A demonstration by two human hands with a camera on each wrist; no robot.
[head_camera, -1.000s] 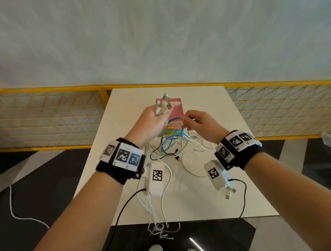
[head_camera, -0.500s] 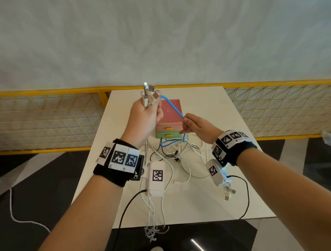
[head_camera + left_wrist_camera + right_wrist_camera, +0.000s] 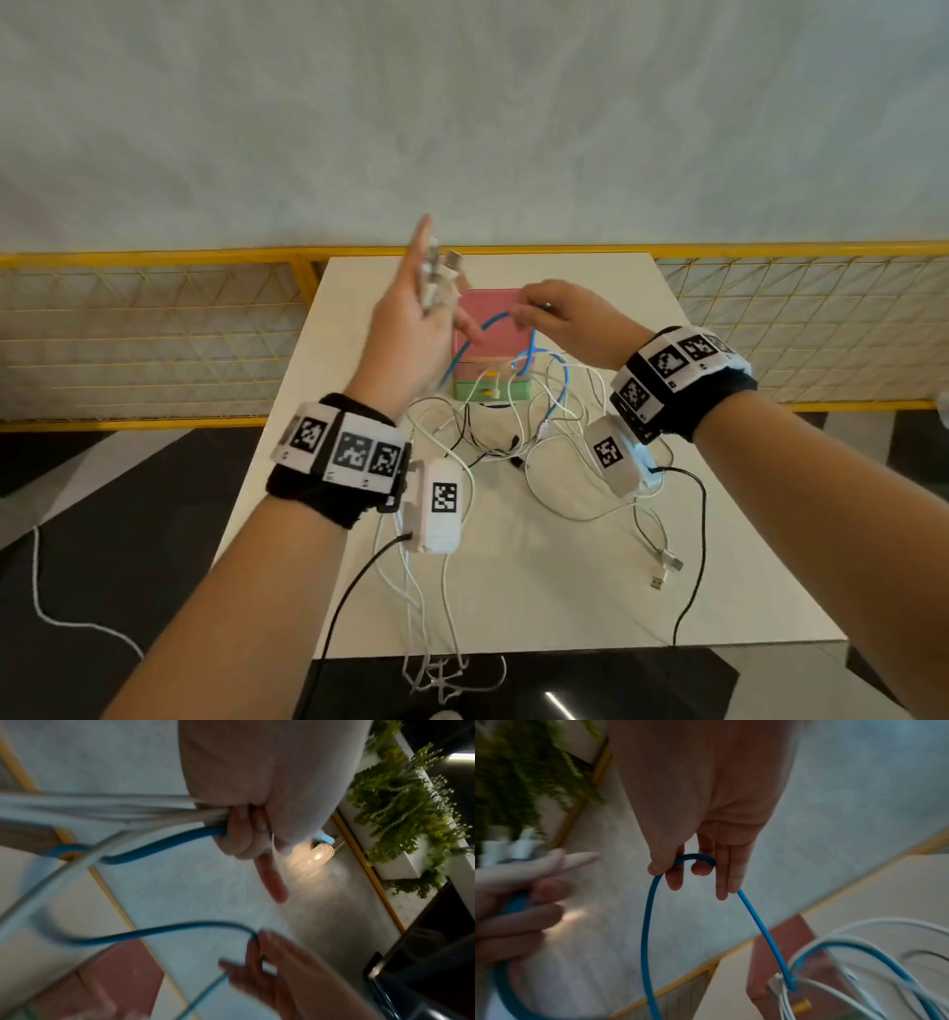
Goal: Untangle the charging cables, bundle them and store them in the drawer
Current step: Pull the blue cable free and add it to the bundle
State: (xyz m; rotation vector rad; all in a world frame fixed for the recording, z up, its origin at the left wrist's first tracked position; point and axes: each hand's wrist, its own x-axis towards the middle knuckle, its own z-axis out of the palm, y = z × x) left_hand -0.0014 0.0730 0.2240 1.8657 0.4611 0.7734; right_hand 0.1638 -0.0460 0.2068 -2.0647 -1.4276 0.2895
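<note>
My left hand (image 3: pixel 411 318) is raised over the table's far half and grips a bunch of cable ends, white plugs (image 3: pixel 436 270) sticking out above the fingers, with the index finger stretched upward. A blue cable (image 3: pixel 477 334) runs from that fist (image 3: pixel 239 833) in a loop to my right hand (image 3: pixel 560 318), which pinches it between thumb and fingers (image 3: pixel 680 870). The rest of the blue cable (image 3: pixel 765 933) drops into a tangle of white and black cables (image 3: pixel 513 442) on the table. Behind the tangle stands a small drawer box (image 3: pixel 493 354), pink on top, green at the bottom.
The white table (image 3: pixel 565 591) is bordered by a yellow mesh railing (image 3: pixel 154 329) at the back. White cable ends (image 3: pixel 436 678) hang over the near edge, and two plugs (image 3: pixel 665 570) lie at the right. A black wire (image 3: pixel 693 539) trails from the right wrist camera.
My left hand has tilted left with its index finger now stretched out. My right hand has risen and moved over the drawer box, lifting the blue cable into a higher loop.
</note>
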